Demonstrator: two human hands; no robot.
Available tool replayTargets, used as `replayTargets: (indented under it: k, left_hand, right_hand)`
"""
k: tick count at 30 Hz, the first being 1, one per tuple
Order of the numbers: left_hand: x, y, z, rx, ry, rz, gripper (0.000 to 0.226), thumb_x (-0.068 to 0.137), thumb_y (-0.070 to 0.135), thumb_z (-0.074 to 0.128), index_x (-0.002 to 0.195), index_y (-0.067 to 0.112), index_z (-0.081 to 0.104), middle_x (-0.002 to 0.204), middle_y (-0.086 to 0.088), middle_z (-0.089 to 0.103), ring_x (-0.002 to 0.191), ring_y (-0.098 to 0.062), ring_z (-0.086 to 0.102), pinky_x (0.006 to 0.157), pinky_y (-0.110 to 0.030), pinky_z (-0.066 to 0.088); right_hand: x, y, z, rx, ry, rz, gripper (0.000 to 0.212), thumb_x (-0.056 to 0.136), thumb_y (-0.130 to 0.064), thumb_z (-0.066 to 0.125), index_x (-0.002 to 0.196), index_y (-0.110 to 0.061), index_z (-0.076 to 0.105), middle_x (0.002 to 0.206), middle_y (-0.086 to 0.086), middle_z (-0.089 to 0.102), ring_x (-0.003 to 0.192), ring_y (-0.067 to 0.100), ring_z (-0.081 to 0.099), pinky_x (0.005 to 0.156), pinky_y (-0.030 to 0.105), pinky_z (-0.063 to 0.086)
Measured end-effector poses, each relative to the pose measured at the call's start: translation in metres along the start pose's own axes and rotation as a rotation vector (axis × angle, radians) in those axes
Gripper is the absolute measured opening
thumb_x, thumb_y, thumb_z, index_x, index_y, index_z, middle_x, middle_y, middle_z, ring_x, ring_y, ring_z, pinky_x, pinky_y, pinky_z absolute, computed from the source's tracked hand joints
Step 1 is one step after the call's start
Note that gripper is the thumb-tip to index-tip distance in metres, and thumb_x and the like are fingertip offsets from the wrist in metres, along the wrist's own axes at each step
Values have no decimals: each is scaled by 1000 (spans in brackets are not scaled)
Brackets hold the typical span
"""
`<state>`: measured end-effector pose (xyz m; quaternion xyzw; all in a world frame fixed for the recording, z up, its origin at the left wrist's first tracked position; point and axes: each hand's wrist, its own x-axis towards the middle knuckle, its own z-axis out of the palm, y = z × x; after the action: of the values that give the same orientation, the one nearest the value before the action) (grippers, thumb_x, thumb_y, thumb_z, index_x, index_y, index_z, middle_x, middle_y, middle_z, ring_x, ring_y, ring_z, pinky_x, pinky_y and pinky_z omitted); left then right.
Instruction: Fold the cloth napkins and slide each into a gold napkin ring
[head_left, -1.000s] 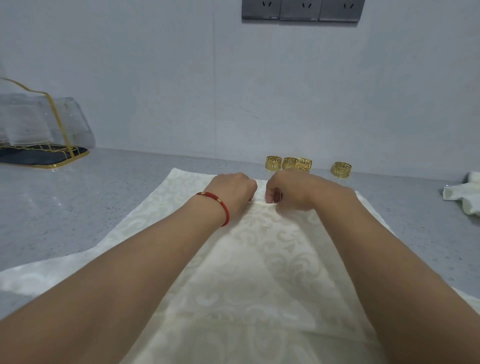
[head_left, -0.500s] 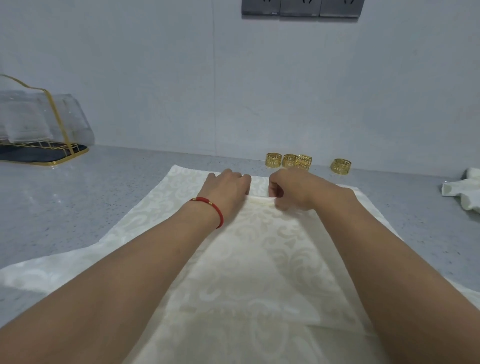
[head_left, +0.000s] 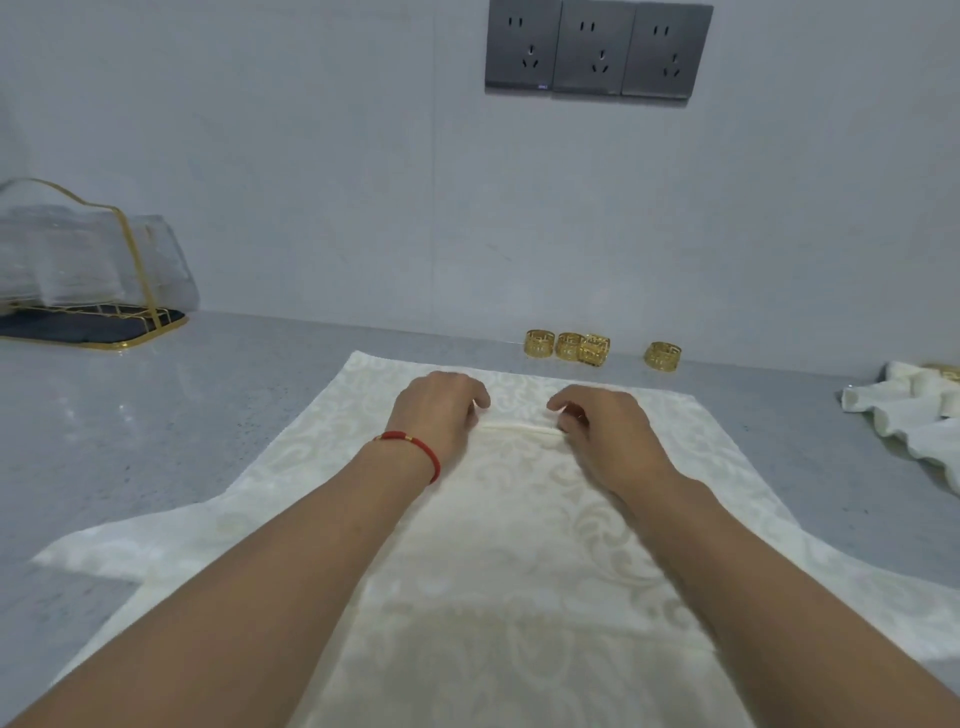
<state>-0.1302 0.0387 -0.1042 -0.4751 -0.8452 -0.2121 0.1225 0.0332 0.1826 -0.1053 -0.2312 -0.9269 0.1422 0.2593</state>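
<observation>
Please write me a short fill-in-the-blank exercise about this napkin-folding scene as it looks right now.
1. The number of gold napkin rings standing in the row by the wall behind the cream napkin is ____.
2. The red bracelet is worn on the ____ wrist.
3. The left hand and right hand pinch a narrow fold at the napkin's ____ edge.
4. The number of grey wall sockets above the counter is ____.

Missing words: four; left; far; three

Nothing to read here: a tiny blue mark sits on the leftmost wall socket (head_left: 523, 49), at twelve o'clock, too small to make out.
</observation>
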Motion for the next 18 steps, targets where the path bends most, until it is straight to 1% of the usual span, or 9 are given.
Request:
replayTargets:
  k: [1, 2, 3, 4, 6, 9, 13, 16, 18]
  left_hand:
    - [-1, 2, 4, 32, 0, 2, 33, 91, 7, 54, 110, 29, 70, 105, 6, 66, 101, -22, 60, 81, -35, 51]
    - [-3, 4, 9, 83, 8, 15, 32, 90, 4, 57, 107, 27, 71, 105, 5, 62, 100, -22, 57, 76, -34, 49]
    - [-5, 5, 13, 138, 22, 34, 29, 88, 2, 60, 101, 24, 71, 102, 4, 59, 97, -23, 54, 70, -34, 45]
    - [-6, 5, 15, 170, 40, 47, 26, 85, 0, 63, 96, 23, 70, 100, 3, 56, 95, -23, 52, 68, -33, 39]
    - [-8, 5, 15, 186, 75, 42, 30, 80, 0, 67, 96, 26, 67, 101, 5, 55, 97, -22, 49, 74, -34, 30]
    - [-11, 7, 8, 264, 114, 70, 31, 79, 2, 66, 94, 28, 60, 93, 10, 57, 96, -19, 47, 80, -38, 28]
    - [-16, 10, -6, 291, 35, 159, 27, 82, 0, 57, 91, 24, 62, 90, 6, 59, 90, -20, 51, 82, -37, 28]
    - [-20, 10, -11, 300, -19, 177, 26, 83, 0, 55, 90, 23, 62, 92, 7, 59, 88, -20, 51, 79, -37, 24]
    - [-21, 10, -13, 282, -32, 159, 25, 85, 1, 53, 87, 23, 63, 90, 8, 59, 90, -19, 49, 77, -36, 23]
  right_hand:
    - [-1, 4, 4, 3, -2, 0, 21, 99, -8, 60, 115, -11, 73, 104, 3, 68, 101, 23, 63, 89, 37, 51]
    - [0, 8, 7, -14, -16, -6, 18, 99, -8, 62, 111, -6, 74, 107, 7, 67, 104, 26, 60, 90, 40, 50]
    - [2, 9, 8, -58, -33, -17, 15, 99, -10, 62, 106, -3, 74, 106, 9, 67, 106, 28, 57, 89, 43, 49]
    - [2, 9, 7, -112, -40, -33, 15, 99, -13, 63, 102, -5, 75, 104, 7, 68, 107, 29, 54, 88, 44, 47]
    - [2, 8, 4, -191, -25, -68, 13, 101, -20, 62, 102, -16, 75, 105, -1, 67, 107, 26, 51, 86, 41, 43]
    - [-1, 3, -2, -256, -2, -131, 7, 99, -18, 61, 100, -23, 66, 98, -5, 64, 98, 21, 55, 81, 37, 37]
    - [-3, -4, -8, -401, -47, -238, 24, 88, -7, 62, 83, -28, 51, 84, -7, 57, 79, 21, 51, 70, 34, 27]
    - [-3, -12, -18, -438, -185, -225, 22, 91, -11, 57, 82, -30, 49, 89, -9, 53, 81, 19, 48, 72, 33, 28]
    - [-4, -15, -22, -389, -209, -189, 17, 90, -15, 56, 79, -28, 54, 88, -10, 55, 80, 18, 52, 71, 33, 35]
